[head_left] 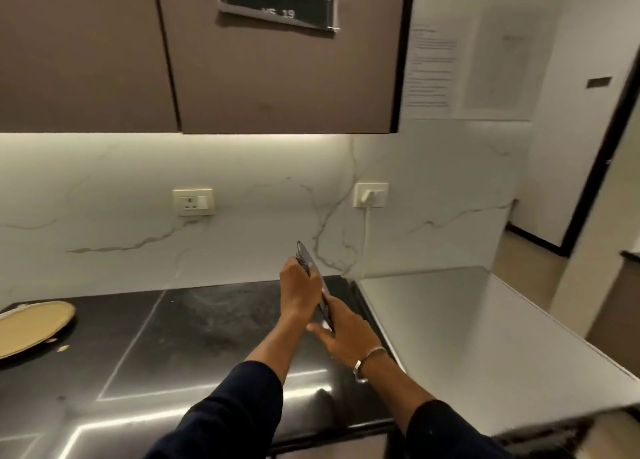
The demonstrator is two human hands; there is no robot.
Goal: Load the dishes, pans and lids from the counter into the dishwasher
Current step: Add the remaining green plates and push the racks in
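A thin, dark, speckled flat object stands on edge above the back of the black counter, tilted to the left. It is seen edge-on, so I cannot tell what kind of item it is. My left hand grips its upper part, with the fingers curled round the edge. My right hand, with a metal bangle on the wrist, holds its lower end, thumb pointing left. At the far left, a round tan plate lies flat on the counter, partly cut off by the frame.
A cooktop outline is marked on the black counter. A stainless steel surface adjoins it on the right. Brown wall cabinets hang overhead. The marble backsplash carries two sockets, and a white cable hangs from the right one. A doorway opens at the far right.
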